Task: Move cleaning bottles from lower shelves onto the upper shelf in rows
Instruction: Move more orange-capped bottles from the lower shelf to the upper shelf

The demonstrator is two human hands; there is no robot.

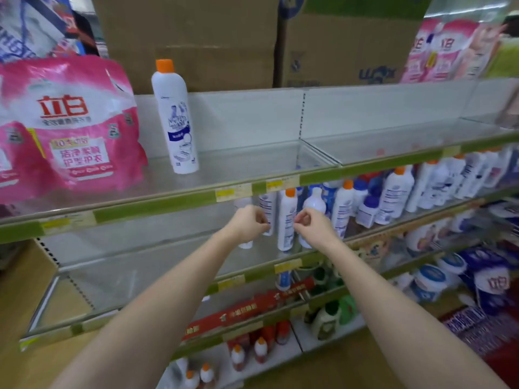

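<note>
From the head camera, one white bottle (174, 119) with an orange cap stands upright on the upper shelf (247, 175), just right of the pink bags (67, 127). Below that shelf, the left hand (248, 223) and right hand (314, 226) reach toward a bottle row (287, 220), fingers loosely curled and thumb near forefinger. Neither hand holds a bottle, and whether the fingertips touch one cannot be told.

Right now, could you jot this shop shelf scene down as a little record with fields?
upper shelf: one white bottle with orange cap, upright, beside a pink detergent bag
second shelf: more white bottles
left hand: fingers curled, in front of the second-shelf bottles
right hand: fingers curled, alongside
holding: nothing clearly gripped
</note>
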